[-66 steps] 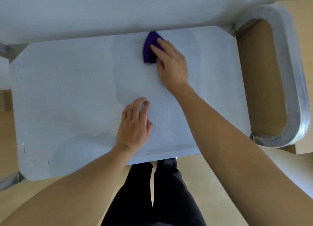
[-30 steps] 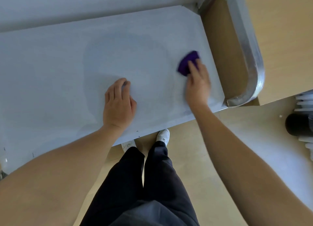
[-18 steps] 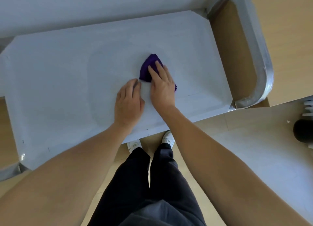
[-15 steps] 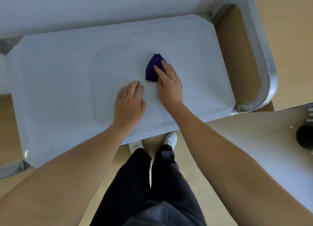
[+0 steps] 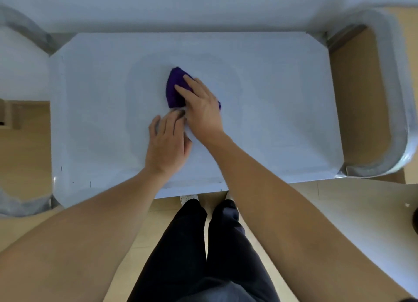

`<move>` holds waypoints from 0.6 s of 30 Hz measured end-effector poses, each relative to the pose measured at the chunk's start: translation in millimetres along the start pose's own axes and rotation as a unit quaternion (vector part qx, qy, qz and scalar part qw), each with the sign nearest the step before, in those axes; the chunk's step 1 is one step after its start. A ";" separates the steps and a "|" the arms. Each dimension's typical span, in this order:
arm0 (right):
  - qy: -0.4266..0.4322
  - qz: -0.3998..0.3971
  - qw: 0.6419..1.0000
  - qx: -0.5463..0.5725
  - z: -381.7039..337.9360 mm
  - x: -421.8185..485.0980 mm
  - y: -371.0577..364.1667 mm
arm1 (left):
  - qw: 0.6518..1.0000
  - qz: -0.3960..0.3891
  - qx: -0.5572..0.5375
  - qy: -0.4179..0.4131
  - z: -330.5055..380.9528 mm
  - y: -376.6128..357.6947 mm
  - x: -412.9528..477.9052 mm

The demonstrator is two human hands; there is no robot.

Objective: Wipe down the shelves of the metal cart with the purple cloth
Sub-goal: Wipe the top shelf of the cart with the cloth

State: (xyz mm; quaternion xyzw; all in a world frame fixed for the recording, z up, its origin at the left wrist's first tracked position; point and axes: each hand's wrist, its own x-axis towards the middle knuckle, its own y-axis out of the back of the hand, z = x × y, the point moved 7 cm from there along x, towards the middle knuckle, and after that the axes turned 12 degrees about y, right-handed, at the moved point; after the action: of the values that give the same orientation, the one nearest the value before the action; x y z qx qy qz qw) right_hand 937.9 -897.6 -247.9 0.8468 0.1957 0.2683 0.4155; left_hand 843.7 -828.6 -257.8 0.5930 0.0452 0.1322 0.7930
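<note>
My right hand (image 5: 203,111), fingers flat, is bringing the purple cloth (image 5: 174,89) from frame right back to the centre of the shelf (image 5: 282,109), left hand (image 5: 167,143) resting flat, left side remaining.

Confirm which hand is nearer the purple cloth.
Right. The right hand lies on the purple cloth, fingers pressing it down. The left hand rests on the shelf beside its near edge.

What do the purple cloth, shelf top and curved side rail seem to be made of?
The purple cloth: soft napped fabric, probably microfibre; fuzzy matte edge. The shelf top: likely metal, pale matte grey, smooth, faint wipe marks. The side rail: brushed metal tube, dull sheen along its bend.
</note>
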 end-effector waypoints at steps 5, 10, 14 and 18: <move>-0.159 0.138 0.974 -0.081 106.8 -15.5 70.4 | 1.000 0.010 -0.015 0.000 5.0 0.9 2.4; -0.372 0.240 0.892 -0.090 128.3 -12.5 78.0 | 1.000 0.000 -0.012 0.002 6.4 -2.6 3.2; -0.162 0.143 0.976 -0.032 62.5 43.1 23.2 | 1.000 -0.007 -0.008 0.006 6.0 -1.1 2.6; -0.037 0.008 0.999 0.023 48.1 64.2 5.8 | 1.000 -0.009 -0.007 0.005 7.2 0.3 3.0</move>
State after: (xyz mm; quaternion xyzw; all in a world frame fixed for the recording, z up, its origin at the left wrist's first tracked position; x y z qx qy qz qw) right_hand 1018.2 -894.1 -249.1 0.8673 0.1796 0.2351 0.4004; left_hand 848.2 -834.4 -255.1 0.5863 0.0536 0.1282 0.7981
